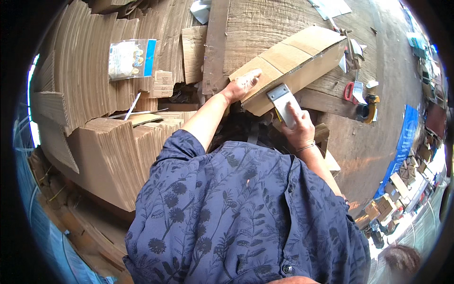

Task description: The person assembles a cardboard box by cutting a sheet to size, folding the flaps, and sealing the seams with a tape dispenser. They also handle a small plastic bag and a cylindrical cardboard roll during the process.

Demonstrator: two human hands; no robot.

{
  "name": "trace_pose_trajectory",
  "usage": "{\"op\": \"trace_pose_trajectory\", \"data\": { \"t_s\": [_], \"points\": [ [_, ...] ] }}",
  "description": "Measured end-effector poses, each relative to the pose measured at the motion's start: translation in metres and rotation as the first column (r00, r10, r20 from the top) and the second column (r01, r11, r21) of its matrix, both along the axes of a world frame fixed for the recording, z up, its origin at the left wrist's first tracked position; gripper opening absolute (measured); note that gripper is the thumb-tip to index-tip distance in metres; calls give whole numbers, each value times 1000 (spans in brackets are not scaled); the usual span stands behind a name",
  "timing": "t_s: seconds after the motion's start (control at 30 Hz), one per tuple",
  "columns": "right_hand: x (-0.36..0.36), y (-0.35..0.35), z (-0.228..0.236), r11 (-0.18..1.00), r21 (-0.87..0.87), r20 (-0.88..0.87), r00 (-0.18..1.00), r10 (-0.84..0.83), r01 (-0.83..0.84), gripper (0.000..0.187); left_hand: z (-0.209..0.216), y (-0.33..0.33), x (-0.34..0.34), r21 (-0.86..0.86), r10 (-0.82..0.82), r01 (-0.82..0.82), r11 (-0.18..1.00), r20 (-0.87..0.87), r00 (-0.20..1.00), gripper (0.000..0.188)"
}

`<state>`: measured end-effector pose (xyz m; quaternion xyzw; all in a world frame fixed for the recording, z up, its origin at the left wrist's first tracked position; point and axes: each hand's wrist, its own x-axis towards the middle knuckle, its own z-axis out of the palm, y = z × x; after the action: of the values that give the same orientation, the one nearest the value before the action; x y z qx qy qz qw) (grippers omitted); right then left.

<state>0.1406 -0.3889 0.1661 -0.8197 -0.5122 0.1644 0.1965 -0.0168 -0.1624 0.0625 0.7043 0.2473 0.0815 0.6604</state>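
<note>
A long folded cardboard piece (279, 61) lies slantwise on the wooden table before me, its near side standing up like a box wall. My left hand (242, 86) rests on its near left end, fingers stretched out over the top face. A flat grey metal hand tool (283, 102) with a rectangular head and a yellow strip is gripped in my right hand (299, 128). The tool's head is at the cardboard's near side; whether it touches cannot be seen. My right index finger lies along the tool.
Tall stacks of flat cardboard (109, 156) fill the left, with a clear plastic packet (132, 59) on top. On the wooden table (397, 71) at right are red-handled scissors (349, 91) and a tape dispenser (371, 109). A blue plastic sheet (399, 146) hangs along the right edge.
</note>
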Motion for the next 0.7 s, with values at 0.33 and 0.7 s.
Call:
{"op": "trace_pose_trajectory", "data": {
  "t_s": [0.33, 0.7],
  "points": [
    [1, 2, -1, 999, 39, -8, 1000, 13, -13, 75, -33, 20, 28, 258, -133, 272, 927, -451, 883, 72],
    [20, -21, 31, 995, 21, 21, 995, 100, -101, 74, 59, -21, 10, 554, -167, 403, 728, -427, 889, 63]
  ]
}}
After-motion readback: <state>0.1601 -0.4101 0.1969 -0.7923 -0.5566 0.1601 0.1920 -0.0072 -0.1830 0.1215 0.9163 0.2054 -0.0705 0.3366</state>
